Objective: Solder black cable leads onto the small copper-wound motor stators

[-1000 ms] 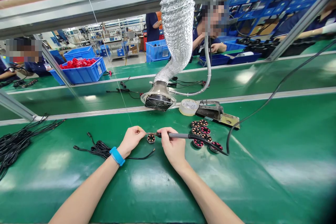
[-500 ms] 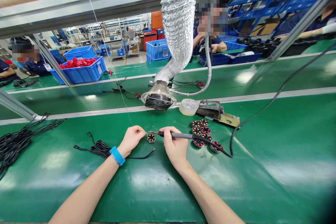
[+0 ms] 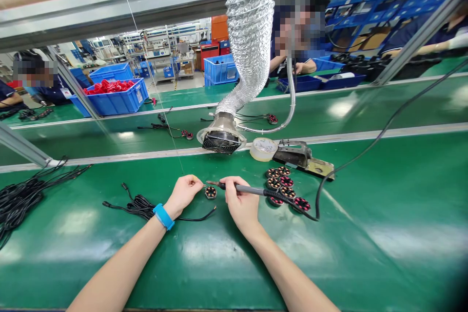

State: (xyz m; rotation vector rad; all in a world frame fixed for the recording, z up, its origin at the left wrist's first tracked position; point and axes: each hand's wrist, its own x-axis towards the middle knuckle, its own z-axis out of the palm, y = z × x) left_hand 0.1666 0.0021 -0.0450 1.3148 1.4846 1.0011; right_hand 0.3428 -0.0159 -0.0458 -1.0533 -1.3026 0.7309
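My right hand [image 3: 242, 204] is wrapped round a soldering iron [image 3: 252, 189], whose tip points left. Its tip is just above a small round motor stator [image 3: 210, 192] with copper windings, lying on the green mat. To the left of the tip, my left hand [image 3: 185, 192], with a blue wristband [image 3: 163, 217], pinches the end of a thin solder wire [image 3: 161, 102] that hangs down from above. Whether wire and tip touch is too small to tell. Beneath my left wrist lies a coiled black cable [image 3: 141, 206], one end reaching out toward the stator.
Several stators [image 3: 287, 192] sit right of my right hand, under the iron's cord [image 3: 351, 158]. Behind them are a tape roll [image 3: 263, 149] and an iron stand [image 3: 305, 157]. A fume duct [image 3: 250, 34] hangs ahead. Black cables [image 3: 22, 204] lie left. Co-workers sit across the belt [image 3: 329, 109].
My right hand and the soldering iron have shifted slightly left. My left hand stays in place. Beyond the fume duct, stators with cables have moved left along the belt.
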